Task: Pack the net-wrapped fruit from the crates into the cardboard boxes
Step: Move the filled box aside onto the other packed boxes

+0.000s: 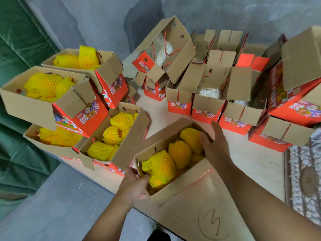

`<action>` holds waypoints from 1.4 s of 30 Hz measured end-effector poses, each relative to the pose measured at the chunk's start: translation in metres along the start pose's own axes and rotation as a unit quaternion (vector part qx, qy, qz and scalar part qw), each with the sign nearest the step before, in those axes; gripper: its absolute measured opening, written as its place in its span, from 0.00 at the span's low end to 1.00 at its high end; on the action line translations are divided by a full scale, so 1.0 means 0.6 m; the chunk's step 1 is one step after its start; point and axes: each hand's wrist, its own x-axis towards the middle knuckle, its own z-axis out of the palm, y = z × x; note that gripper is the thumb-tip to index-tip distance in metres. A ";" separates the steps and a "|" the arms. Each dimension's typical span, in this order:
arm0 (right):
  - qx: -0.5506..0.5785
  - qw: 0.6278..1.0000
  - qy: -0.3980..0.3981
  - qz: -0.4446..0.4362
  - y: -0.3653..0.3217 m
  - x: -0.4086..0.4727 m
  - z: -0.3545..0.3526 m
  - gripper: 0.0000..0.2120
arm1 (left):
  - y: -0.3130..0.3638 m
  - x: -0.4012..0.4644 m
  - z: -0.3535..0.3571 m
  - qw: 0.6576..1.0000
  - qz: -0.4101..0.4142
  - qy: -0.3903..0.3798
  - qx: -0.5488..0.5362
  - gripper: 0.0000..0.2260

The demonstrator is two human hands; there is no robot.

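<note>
An open cardboard box [175, 190] sits in front of me, filled with fruit in yellow foam nets [179, 152]. My left hand [134, 184] grips the box's near left end, its fingers curled over the wall beside a netted fruit [159, 166]. My right hand [214, 142] lies at the box's far right end, its fingers curled round the far netted fruit [190, 137] against the wall. No crate is in view.
Four more fruit-filled boxes [113, 133] stand stacked at the left. Several open red-and-brown boxes [208, 94], some with pale shredded padding, crowd the back and right. All stand on a light wooden surface [251, 159]. A patterned rug [305, 180] is at right, grey floor at lower left.
</note>
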 end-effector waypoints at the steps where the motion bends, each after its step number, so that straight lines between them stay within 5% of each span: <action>1: -0.002 0.998 0.053 0.035 -0.022 0.016 0.020 0.34 | 0.004 0.008 -0.010 0.996 -0.050 -0.032 -0.068 0.12; 4: 0.103 0.972 0.090 0.189 -0.047 -0.021 0.093 0.41 | 0.021 0.027 -0.031 0.974 -0.111 -0.121 -0.157 0.09; 8: 0.156 0.985 0.041 0.061 -0.035 -0.119 0.167 0.50 | 0.031 0.056 -0.035 0.966 -0.104 -0.149 -0.184 0.08; 13: 0.082 0.995 -0.006 0.049 -0.052 -0.019 0.186 0.41 | 0.049 0.083 -0.020 0.922 -0.161 -0.131 -0.326 0.03; 18: 0.040 0.998 -0.024 0.034 -0.103 0.093 0.252 0.29 | 0.111 0.106 -0.002 0.823 -0.184 -0.059 -0.535 0.09; 21: 0.016 0.997 -0.073 0.002 -0.120 0.123 0.277 0.31 | 0.140 0.093 -0.001 0.841 -0.209 -0.137 -0.480 0.11; 25: 0.125 0.968 -0.214 0.021 -0.103 0.139 0.241 0.32 | 0.175 0.084 -0.037 0.863 -0.235 -0.217 -0.392 0.17; 28: 0.127 0.956 -0.261 0.042 -0.094 0.127 0.199 0.25 | 0.208 0.081 -0.054 0.823 -0.268 -0.239 -0.440 0.23; 32: 0.165 0.953 -0.224 0.123 -0.087 0.093 0.185 0.16 | 0.262 0.074 -0.044 0.778 -0.245 -0.297 -0.496 0.06; 39: 0.161 0.964 -0.153 0.145 -0.100 0.072 0.157 0.16 | 0.340 0.150 -0.005 0.864 -0.087 -0.313 -0.384 0.07; 42: 0.084 0.993 -0.028 0.075 -0.107 0.136 0.120 0.16 | 0.370 0.196 0.028 0.875 -0.066 -0.307 -0.368 0.06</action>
